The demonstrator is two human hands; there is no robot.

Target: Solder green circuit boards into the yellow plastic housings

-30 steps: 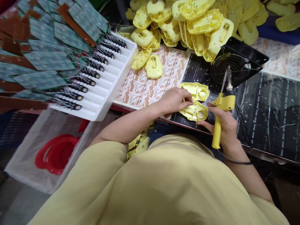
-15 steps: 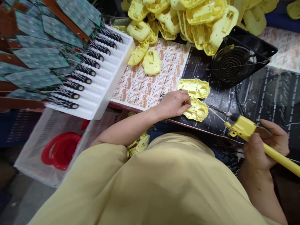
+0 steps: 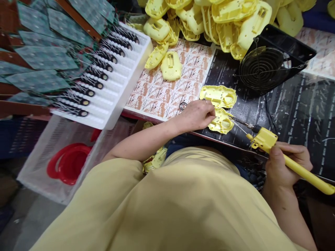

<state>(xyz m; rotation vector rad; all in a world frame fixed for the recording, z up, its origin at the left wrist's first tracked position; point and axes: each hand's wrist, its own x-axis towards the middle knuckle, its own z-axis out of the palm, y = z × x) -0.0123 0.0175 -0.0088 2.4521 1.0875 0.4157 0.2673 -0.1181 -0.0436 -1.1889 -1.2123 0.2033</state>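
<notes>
My right hand (image 3: 290, 164) is wrapped around a yellow soldering gun (image 3: 265, 137) with a solder wire feeding beside its thin metal tip. That tip reaches the right end of the nearer yellow plastic shell (image 3: 222, 122); whether it touches the shell I cannot tell. Over the shell's left end, my left hand (image 3: 197, 114) has its thumb and fingers pinched together. What they hold, if anything, is too small or hidden. Just behind lies a second yellow shell (image 3: 218, 96), its hollow inside facing up.
A black fan (image 3: 264, 69) stands at the back right, before a heap of yellow shells (image 3: 209, 21). To the left, a white foam tray (image 3: 117, 90) carries black round parts wired to green circuit boards (image 3: 44, 57). Below sits a red basin (image 3: 74, 164) in a plastic-lined crate.
The soldering gun in my right hand has moved left, bringing its tip closer to the nearer shell. My left thumb and fingers have closed tighter. The whole view has shifted slightly.
</notes>
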